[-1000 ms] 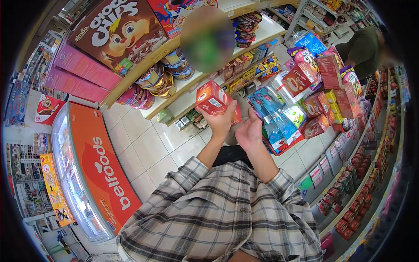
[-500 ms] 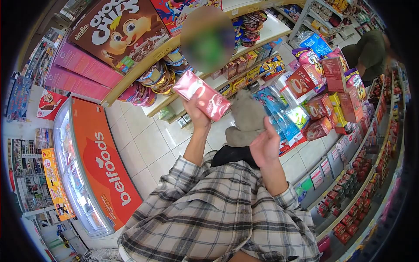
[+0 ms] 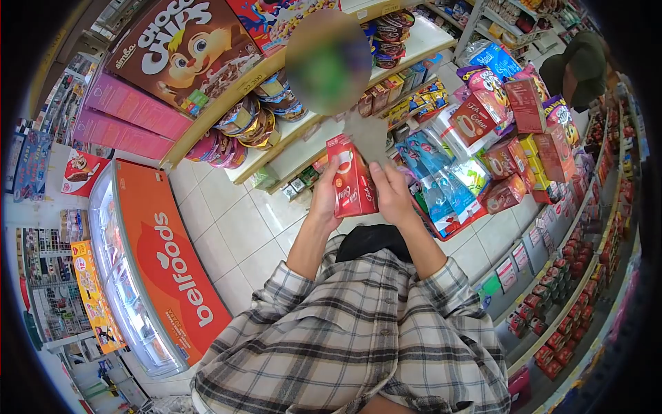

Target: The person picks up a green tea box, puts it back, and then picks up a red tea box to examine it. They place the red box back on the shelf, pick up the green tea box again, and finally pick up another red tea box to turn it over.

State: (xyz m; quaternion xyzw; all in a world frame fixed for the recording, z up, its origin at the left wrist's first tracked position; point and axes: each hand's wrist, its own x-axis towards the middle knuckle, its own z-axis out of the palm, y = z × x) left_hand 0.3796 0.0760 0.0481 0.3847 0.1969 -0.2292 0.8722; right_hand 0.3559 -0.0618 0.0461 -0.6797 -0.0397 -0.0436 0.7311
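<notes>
A red tea box (image 3: 353,181) with a cup printed on its front is held in front of my body, its printed face toward me. My left hand (image 3: 324,196) grips its left side, thumb on the near edge. From the other side, my right hand (image 3: 395,192) closes on the right edge, thumb near the upper part. To the right of my hands, a red basket (image 3: 460,230) is piled with packs. Similar red tea boxes (image 3: 476,119), blue packs (image 3: 447,194) and snack bags (image 3: 486,83) are heaped there.
A red-orange freezer (image 3: 172,255) stands at left. Ahead is a shelf (image 3: 276,157) with cup packs (image 3: 243,119) and a large cereal box (image 3: 189,52). Curved shelves of cans (image 3: 534,307) run along the right. Part of another person (image 3: 583,69) shows at upper right.
The box, tilted in my left hand alone before, now stands more upright with its cup face showing. My right hand has moved left and up from open to grip its right edge.
</notes>
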